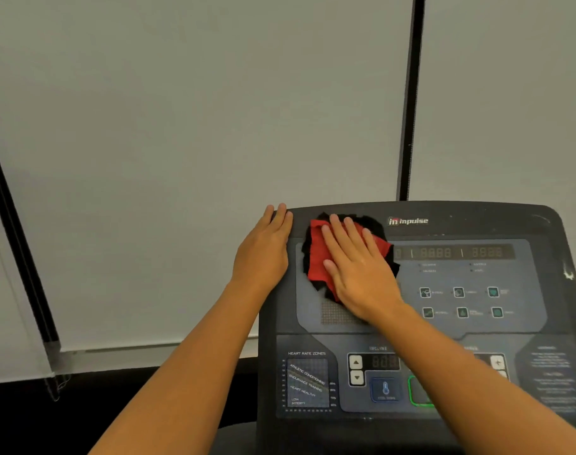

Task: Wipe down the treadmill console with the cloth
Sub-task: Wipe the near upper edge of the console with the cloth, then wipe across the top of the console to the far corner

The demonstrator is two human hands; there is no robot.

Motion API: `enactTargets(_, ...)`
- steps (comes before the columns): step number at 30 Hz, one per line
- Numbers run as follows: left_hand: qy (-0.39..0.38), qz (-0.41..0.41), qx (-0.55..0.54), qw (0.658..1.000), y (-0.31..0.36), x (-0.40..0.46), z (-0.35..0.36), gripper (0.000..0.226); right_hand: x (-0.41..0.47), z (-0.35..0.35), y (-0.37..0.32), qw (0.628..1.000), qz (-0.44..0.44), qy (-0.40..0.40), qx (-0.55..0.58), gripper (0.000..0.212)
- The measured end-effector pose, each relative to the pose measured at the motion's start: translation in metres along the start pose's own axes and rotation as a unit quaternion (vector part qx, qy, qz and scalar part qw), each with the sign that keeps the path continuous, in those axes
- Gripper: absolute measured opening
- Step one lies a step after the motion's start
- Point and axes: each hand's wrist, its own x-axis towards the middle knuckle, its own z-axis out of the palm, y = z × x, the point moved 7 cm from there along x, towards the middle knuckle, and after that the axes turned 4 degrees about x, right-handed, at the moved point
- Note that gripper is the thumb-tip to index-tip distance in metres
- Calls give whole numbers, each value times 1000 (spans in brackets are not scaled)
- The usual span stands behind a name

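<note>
The dark treadmill console (477,224) fills the lower right, with number displays, small green buttons and an "impulse" logo. A red and black cloth (316,257) lies flat on the console's upper left area. My right hand (359,267) presses flat on the cloth, fingers spread and pointing up-left. My left hand (267,247) rests on the console's upper left edge, fingers together, touching the rim beside the cloth. Part of the cloth is hidden under my right palm.
Grey roller blinds (198,126) hang behind the console, split by dark window frames (409,110). Lower on the console are an incline panel with arrow buttons (356,369), a heart rate chart (308,382) and a green-ringed button (419,392). The floor at lower left is dark.
</note>
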Motion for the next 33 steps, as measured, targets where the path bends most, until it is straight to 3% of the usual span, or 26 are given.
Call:
enactTargets(2,7,-5,-11,1000,1,0,2,51,-8,-8,36,1000,10,-16,-14,59)
enactTargets(4,8,-18,-21,1000,3,-1,3,51,-7,-17,72,994,110,6,0,61)
enactTargets(6,5,-39,-22,999,9,2,2,48,1,-19,66,980,197,39,10,64)
enactTargets(8,8,-55,-8,998,16,8,-1,44,2,-8,25,985,169,46,13,63)
enactTargets(11,16,-58,-15,998,32,14,-4,45,-19,-2,14,999,32,15,11,58)
enactTargets(12,14,-57,-23,998,38,14,-5,46,-27,-7,33,999,29,21,7,57)
enactTargets(15,9,-36,-30,999,57,10,-3,50,-45,-21,91,991,126,46,16,59)
enactTargets(19,-7,-20,-18,1000,79,11,3,53,-37,-16,79,975,207,75,17,59)
enactTargets(24,-12,-19,-10,1000,110,25,7,53,-55,-27,114,998,52,34,-12,55)
enactTargets(27,-18,-26,-10,999,127,27,14,53,-66,-39,163,987,153,54,21,57)
enactTargets(29,-22,-34,5,999,138,28,19,52,-61,-37,151,978,196,72,27,59)
enactTargets(33,-14,-46,23,999,153,37,25,52,-58,-31,126,997,67,41,8,54)
